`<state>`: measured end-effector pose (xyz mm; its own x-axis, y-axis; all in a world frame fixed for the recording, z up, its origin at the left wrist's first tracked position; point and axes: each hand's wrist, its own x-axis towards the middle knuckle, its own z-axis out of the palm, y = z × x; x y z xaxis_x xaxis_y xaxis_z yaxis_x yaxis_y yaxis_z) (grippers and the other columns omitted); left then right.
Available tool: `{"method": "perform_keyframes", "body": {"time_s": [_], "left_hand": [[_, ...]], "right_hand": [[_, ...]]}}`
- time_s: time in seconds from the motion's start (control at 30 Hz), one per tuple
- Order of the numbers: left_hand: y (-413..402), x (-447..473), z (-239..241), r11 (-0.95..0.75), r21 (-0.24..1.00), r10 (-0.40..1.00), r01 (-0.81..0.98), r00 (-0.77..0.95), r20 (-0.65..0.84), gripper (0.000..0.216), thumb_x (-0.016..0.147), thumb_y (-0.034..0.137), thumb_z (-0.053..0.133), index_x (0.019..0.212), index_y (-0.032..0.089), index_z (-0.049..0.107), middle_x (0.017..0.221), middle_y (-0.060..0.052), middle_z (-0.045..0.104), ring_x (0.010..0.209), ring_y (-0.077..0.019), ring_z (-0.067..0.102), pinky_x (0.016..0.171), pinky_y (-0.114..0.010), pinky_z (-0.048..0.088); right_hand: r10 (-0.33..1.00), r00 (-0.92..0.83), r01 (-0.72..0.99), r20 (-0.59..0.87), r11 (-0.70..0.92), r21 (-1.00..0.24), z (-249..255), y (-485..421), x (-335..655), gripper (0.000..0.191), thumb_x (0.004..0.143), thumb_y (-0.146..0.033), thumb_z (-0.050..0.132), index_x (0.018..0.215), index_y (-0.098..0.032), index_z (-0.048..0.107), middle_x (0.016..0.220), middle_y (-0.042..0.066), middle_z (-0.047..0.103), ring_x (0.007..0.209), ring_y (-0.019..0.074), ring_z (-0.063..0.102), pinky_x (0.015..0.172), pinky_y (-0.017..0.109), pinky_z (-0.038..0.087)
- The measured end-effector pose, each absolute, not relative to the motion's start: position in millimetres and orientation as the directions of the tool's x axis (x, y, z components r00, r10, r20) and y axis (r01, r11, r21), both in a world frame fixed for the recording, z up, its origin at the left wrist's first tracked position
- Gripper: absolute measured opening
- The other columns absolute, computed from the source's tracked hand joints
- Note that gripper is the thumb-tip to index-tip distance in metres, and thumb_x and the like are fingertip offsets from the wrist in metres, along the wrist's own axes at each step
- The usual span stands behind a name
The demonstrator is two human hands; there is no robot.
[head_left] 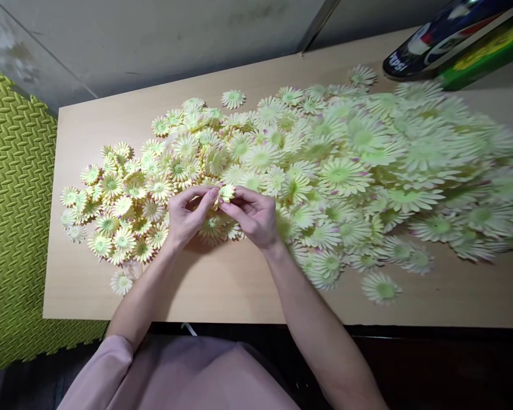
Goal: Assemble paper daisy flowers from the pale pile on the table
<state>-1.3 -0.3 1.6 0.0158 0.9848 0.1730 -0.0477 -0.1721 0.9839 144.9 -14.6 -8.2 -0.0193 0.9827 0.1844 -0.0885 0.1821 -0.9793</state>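
Between my two hands is a small pale-yellow artificial flower [226,193], pinched at its edges above the near side of the heap. My left hand [190,212] is closed, thumb and fingers gripping the flower from the left. From the right, my right hand [254,213] pinches the same flower with thumb and forefinger. Around and behind both hands spreads a big heap of loose artificial flower heads [342,173], cream-petalled with green centres and some purple tips. Smaller flower heads [122,205] lie on the left, larger ones on the right.
The heap covers much of a light wooden table [222,285]. A Pepsi bottle [427,45] and a green packet [483,51] are at the far right corner. A yellow-green foam mat [17,216] stands along the left edge, and a grey wall [175,40] runs behind.
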Motion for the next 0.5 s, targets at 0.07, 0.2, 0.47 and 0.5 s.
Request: {"method": "perform_keyframes", "body": {"time_s": [0.07, 0.2, 0.47, 0.5], "left_hand": [[-1.0, -1.2, 0.9, -0.19, 0.98, 0.981, -0.051, 0.018, 0.192, 0.023, 0.081, 0.037, 0.073, 0.081, 0.014, 0.075, 0.092, -0.009, 0.077, 0.084, -0.0154, 0.072, 0.074, -0.024, 0.058], [-1.5, -1.1, -0.6, -0.235, 0.971, 0.971, -0.04, 0.029, 0.237, 0.02, 0.082, 0.035, 0.073, 0.081, 0.015, 0.075, 0.092, -0.009, 0.076, 0.082, -0.0152, 0.072, 0.075, -0.027, 0.059], [-1.3, 0.3, 1.8, -0.185, 0.983, 0.983, 0.003, 0.01, 0.185, 0.028, 0.084, 0.044, 0.069, 0.084, 0.016, 0.074, 0.083, -0.006, 0.074, 0.067, -0.0105, 0.065, 0.062, -0.023, 0.053], [-0.7, -0.7, 1.6, -0.171, 0.985, 0.985, 0.01, -0.001, 0.171, 0.03, 0.084, 0.045, 0.068, 0.085, 0.016, 0.073, 0.08, -0.004, 0.073, 0.064, -0.0094, 0.063, 0.059, -0.022, 0.051]], "right_hand": [[0.984, -0.021, -0.097, 0.175, 0.172, -0.98, -7.2, -14.6, 145.0, 0.014, 0.08, -0.031, 0.072, 0.072, -0.021, 0.066, 0.074, 0.0, 0.059, 0.07, 0.0144, 0.059, 0.061, 0.027, 0.051], [0.987, -0.019, -0.087, 0.16, 0.158, -0.984, -6.1, -14.1, 144.7, 0.017, 0.078, -0.034, 0.073, 0.071, -0.021, 0.064, 0.073, 0.0, 0.058, 0.07, 0.0153, 0.058, 0.061, 0.028, 0.05], [0.985, -0.032, -0.055, 0.171, 0.169, -0.984, -6.9, -14.5, 145.8, 0.013, 0.079, -0.029, 0.07, 0.071, -0.021, 0.064, 0.071, 0.0, 0.06, 0.067, 0.0145, 0.058, 0.06, 0.028, 0.05], [0.985, -0.03, -0.053, 0.169, 0.167, -0.985, -7.1, -14.5, 146.4, 0.013, 0.079, -0.028, 0.069, 0.071, -0.021, 0.064, 0.071, 0.0, 0.06, 0.067, 0.0146, 0.058, 0.06, 0.028, 0.05]]}}
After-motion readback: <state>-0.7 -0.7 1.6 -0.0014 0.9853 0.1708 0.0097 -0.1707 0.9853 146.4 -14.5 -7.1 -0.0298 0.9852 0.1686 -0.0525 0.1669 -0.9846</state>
